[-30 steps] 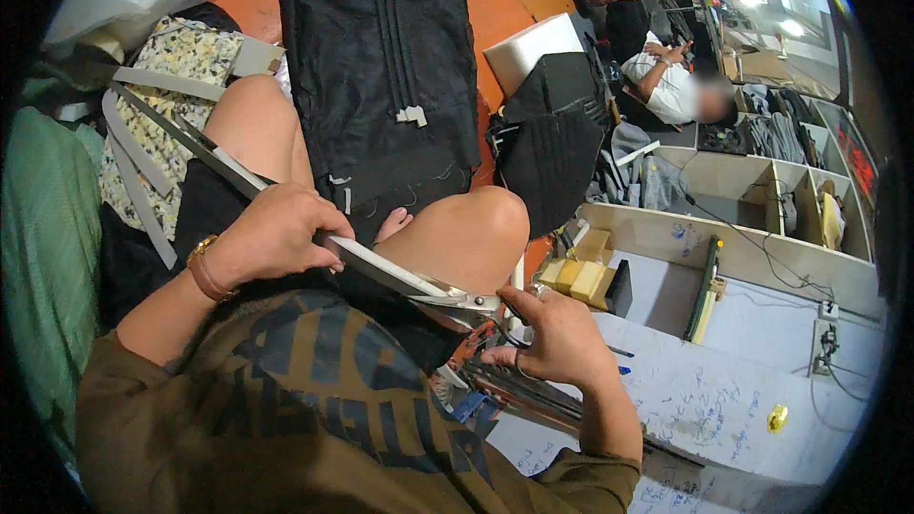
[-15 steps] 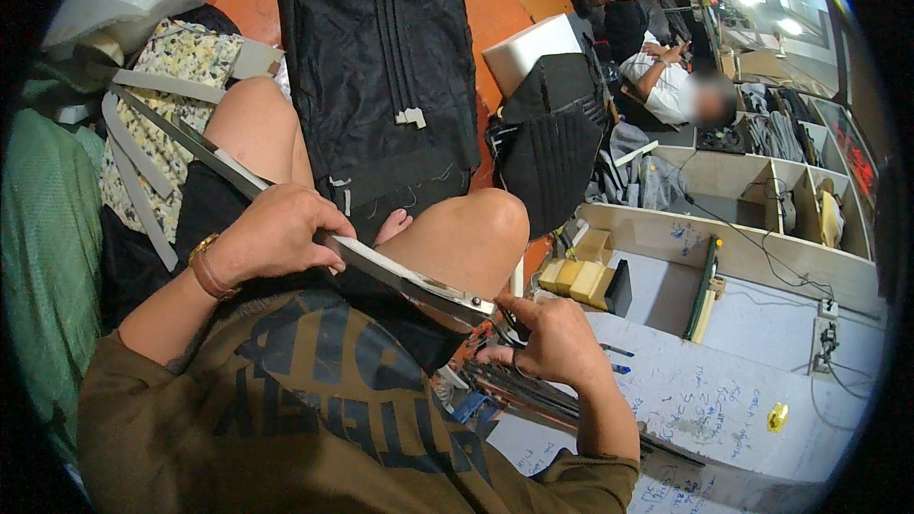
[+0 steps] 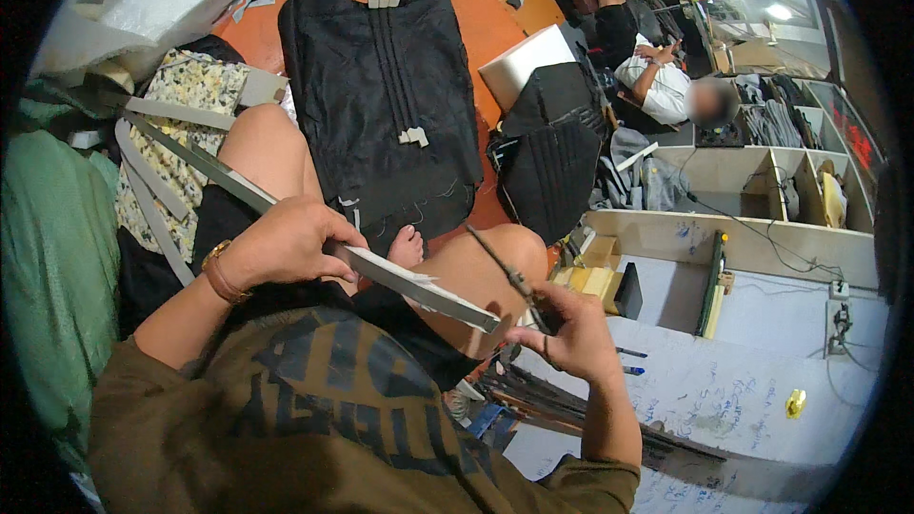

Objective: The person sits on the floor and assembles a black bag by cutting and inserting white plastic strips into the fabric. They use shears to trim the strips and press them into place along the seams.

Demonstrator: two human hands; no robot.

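My left hand (image 3: 290, 246) pinches a long grey strip (image 3: 419, 290) with a white layer along one face. The strip runs from the upper left, across my lap, to a cut end near my right hand (image 3: 576, 333). That hand is closed round the handles of a pair of scissors (image 3: 502, 265), whose dark blades point up and away, apart from the strip. My fingers partly hide the handles. Beyond my knees lies a black fabric cover (image 3: 328, 86) with dark ribs and pale tabs.
Speckled foam (image 3: 190, 86) with loose grey strips lies at left, beside a green sack (image 3: 52, 276). Right of the cover stand a black ribbed panel (image 3: 552, 162) and a white block (image 3: 524, 62). A partitioned wooden unit (image 3: 657, 233) fills the right. Another person (image 3: 662, 86) reclines beyond.
The scissors have come off the end of the strip and swung upward in my right hand, which moved slightly right. My left hand still holds the strip.
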